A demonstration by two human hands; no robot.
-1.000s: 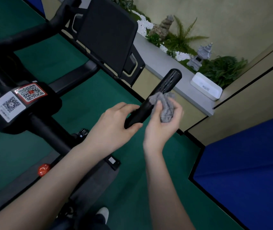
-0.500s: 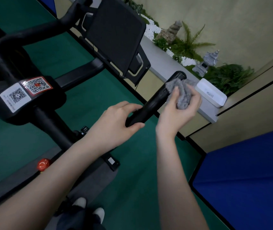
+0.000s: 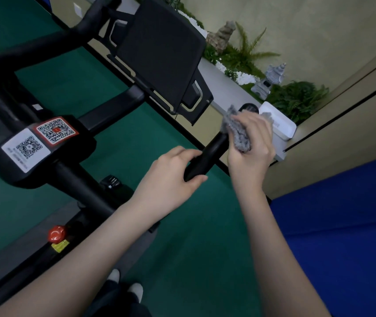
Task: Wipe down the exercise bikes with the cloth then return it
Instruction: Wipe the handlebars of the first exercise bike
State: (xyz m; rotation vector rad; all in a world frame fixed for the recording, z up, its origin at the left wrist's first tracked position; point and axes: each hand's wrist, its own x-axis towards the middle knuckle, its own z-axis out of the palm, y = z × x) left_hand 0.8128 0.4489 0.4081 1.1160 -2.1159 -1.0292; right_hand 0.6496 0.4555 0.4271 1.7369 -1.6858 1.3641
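grey fluffy cloth (image 3: 237, 131) sits wrapped round the black handlebar (image 3: 207, 156), close to its far tip. the right hand (image 3: 253, 143) squeezes it there, fingers curled tight round cloth and bar. the left hand (image 3: 171, 179) grips the bar lower down, fingers and thumb closed round it, to hold it steady. to do this well, twist the cloth all the way round and rub the end too. a white sticker (image 3: 25, 149) and a red sticker (image 3: 55, 130) show square codes; their small words are too blurry to read.
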